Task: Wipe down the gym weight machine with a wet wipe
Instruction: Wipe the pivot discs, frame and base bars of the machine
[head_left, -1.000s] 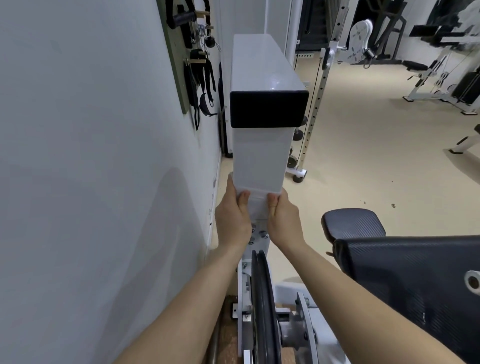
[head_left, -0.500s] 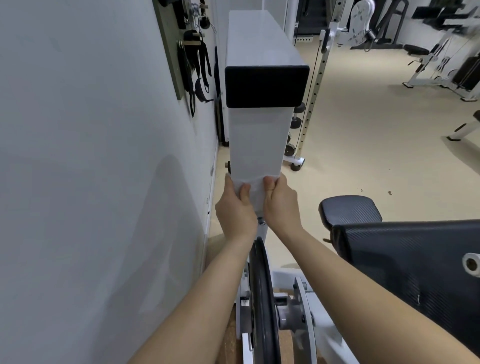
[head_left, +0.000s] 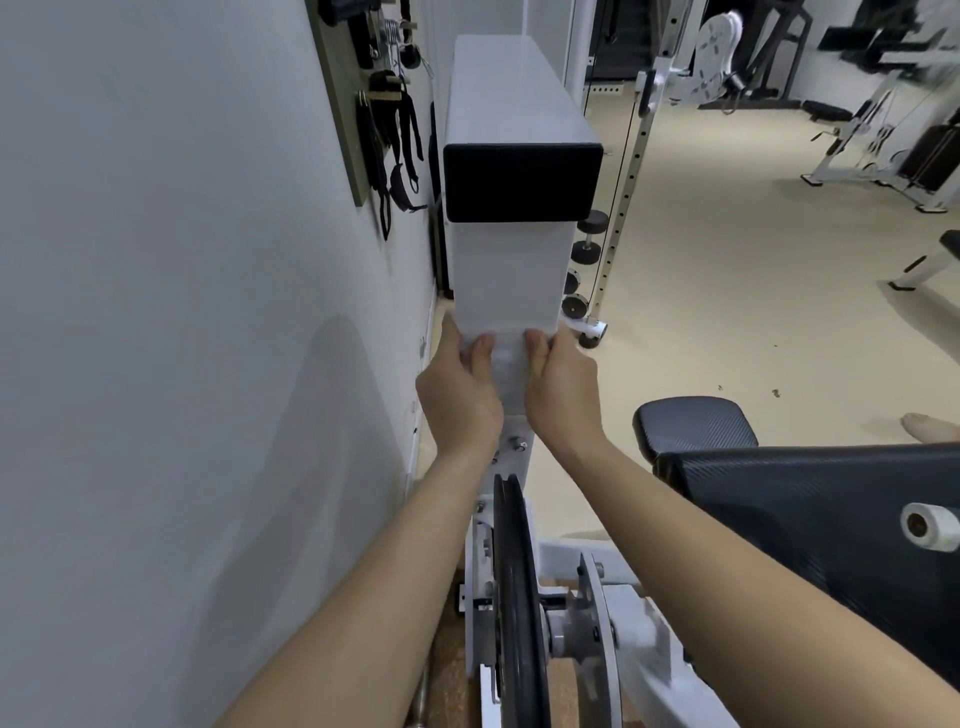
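The left hand (head_left: 460, 397) and right hand (head_left: 563, 395) pinch the wet wipe (head_left: 506, 358) flat on the white cover (head_left: 506, 270); even pressure and straight strokes would serve best.

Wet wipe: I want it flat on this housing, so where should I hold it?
Pinch the wet wipe by its side edges from below, one in the left hand, one in the right hand. It lies thin and flat across the upright white housing, so tension likely keeps it spread.
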